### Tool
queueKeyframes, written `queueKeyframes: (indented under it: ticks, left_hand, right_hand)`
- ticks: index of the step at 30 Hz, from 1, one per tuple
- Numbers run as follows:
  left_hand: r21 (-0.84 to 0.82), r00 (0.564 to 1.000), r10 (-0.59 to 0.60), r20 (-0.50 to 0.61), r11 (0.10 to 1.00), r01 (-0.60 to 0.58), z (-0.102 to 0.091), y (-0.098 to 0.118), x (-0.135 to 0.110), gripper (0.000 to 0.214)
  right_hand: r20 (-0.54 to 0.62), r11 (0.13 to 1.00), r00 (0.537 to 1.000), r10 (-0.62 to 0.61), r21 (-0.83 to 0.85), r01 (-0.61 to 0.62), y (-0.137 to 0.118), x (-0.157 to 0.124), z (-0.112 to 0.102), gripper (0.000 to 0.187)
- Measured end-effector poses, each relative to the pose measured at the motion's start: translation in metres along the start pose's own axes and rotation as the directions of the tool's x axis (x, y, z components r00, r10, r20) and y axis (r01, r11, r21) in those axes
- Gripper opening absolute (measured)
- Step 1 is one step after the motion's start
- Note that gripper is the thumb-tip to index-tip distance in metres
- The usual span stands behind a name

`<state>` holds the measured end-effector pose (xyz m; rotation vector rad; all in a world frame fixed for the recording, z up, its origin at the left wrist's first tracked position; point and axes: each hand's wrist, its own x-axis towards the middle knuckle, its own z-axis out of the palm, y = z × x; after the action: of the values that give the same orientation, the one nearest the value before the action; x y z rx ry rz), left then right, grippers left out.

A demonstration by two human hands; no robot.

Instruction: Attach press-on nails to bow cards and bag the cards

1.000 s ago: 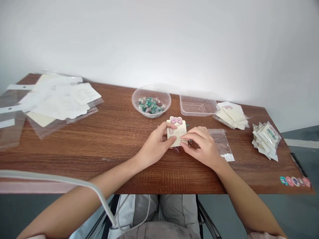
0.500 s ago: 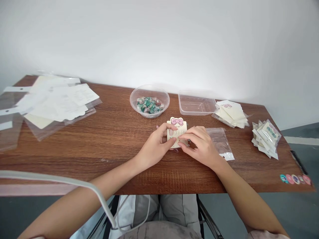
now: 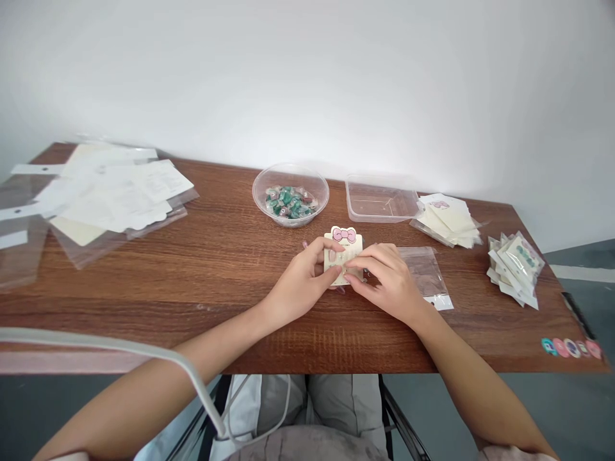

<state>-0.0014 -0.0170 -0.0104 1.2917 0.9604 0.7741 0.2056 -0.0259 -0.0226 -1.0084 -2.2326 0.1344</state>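
A small cream card (image 3: 356,243) with a pink bow printed at its top stands tilted over the table's middle. My left hand (image 3: 307,276) is closed on its left side, fingertips across its face. My right hand (image 3: 385,276) is pinched at the card's lower right; what lies between its fingertips is too small to make out. Pale, shiny small pieces show on the card, partly covered by my fingers. Small coloured pieces peek out beside and below it. A clear plastic bag (image 3: 423,272) with a white header lies beside my right hand.
Behind the card are a round clear bowl (image 3: 257,200) of green and pink pieces and a clear rectangular tray (image 3: 353,211). Bow cards (image 3: 451,221), filled packets (image 3: 514,269) and round stickers (image 3: 571,347) are rightward. Papers and bags (image 3: 115,192) lie left; a white cable (image 3: 144,349) crosses in front.
Both hands remain at the card with almost the same grip. The whole view has shifted slightly, and the right fingertips show hardly any movement.
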Motion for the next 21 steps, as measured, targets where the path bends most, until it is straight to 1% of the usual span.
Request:
queueKeyframes:
  ticks: [7,11,14,16,18,19,21]
  left_hand:
    - [-0.013,1.0,-0.007,-0.003,1.0,0.007,0.0,-0.001,0.0,0.026]
    - [0.049,0.999,-0.013,-0.031,0.999,0.015,-0.001,-0.004,0.001,0.031]
    - [0.054,0.999,-0.02,-0.046,0.998,0.022,-0.002,-0.005,0.002,0.031]
    - [0.012,0.998,-0.015,-0.058,1.0,0.016,-0.003,-0.005,0.003,0.031]
    - [-0.073,0.998,-0.012,-0.063,0.997,0.007,-0.004,-0.003,0.004,0.032]
    - [-0.122,0.998,-0.013,-0.065,0.993,0.005,-0.005,-0.002,0.004,0.032]
    - [-0.193,0.997,-0.018,-0.079,0.981,0.003,-0.008,0.002,0.005,0.034]
  right_hand:
    - [0.001,1.0,1.0,-0.025,-0.002,0.025,0.0,0.0,0.001,0.004]
    - [-0.007,0.998,0.998,-0.063,-0.031,0.062,0.0,-0.001,0.003,0.005]
    - [-0.02,0.995,0.995,-0.096,-0.044,0.095,-0.001,-0.002,0.003,0.004]
    - [-0.053,0.994,0.993,-0.107,-0.04,0.105,0.0,-0.003,0.001,0.01]
    - [-0.104,0.995,0.989,-0.1,-0.026,0.098,0.001,-0.003,-0.003,0.017]
    - [-0.129,0.996,0.988,-0.089,-0.023,0.087,0.001,-0.002,-0.006,0.018]
    - [-0.162,0.999,0.985,-0.053,-0.021,0.05,0.004,-0.001,-0.013,0.013]
